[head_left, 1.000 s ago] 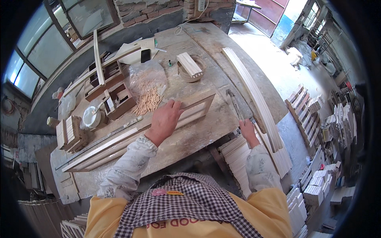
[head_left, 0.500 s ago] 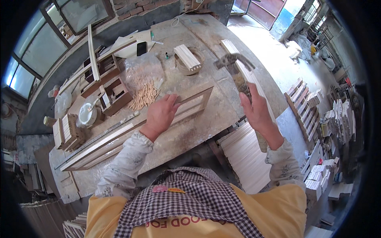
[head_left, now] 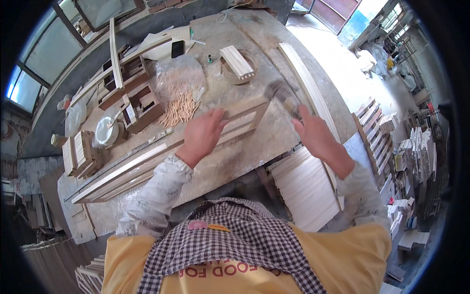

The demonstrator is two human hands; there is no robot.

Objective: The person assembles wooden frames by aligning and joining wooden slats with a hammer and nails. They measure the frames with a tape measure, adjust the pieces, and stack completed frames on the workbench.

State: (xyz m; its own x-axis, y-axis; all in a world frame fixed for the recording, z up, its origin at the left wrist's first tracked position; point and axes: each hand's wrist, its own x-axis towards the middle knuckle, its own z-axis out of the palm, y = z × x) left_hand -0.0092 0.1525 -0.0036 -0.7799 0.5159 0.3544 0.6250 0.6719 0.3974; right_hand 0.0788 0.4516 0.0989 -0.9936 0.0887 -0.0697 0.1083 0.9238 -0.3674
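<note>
A long, narrow wooden frame (head_left: 121, 171) with crosspieces stands on edge across the workbench (head_left: 205, 179). My left hand (head_left: 201, 134) is closed over its upper rail, right of the middle. My right hand (head_left: 318, 139) grips a hammer (head_left: 280, 92) by the handle. Motion smears the hammer's head, which is at the frame's right end; whether they touch I cannot tell. Just beyond the frame, a heap of small wooden dowels (head_left: 181, 108) spills from a clear plastic bag (head_left: 183, 73).
Bundled wooden strips (head_left: 237, 62) rest on a tape roll (head_left: 252, 61). Long strips (head_left: 306, 78) lie along the bench's right side. Wooden boxes (head_left: 147, 108), a white tub (head_left: 106, 131) and stacked wood blocks (head_left: 78, 154) stand at left. A slatted stack (head_left: 303, 191) sits below the bench's right edge.
The hammer has swung left and down to the frame's right end, with my right hand turning along. My left hand keeps its hold on the rail.
</note>
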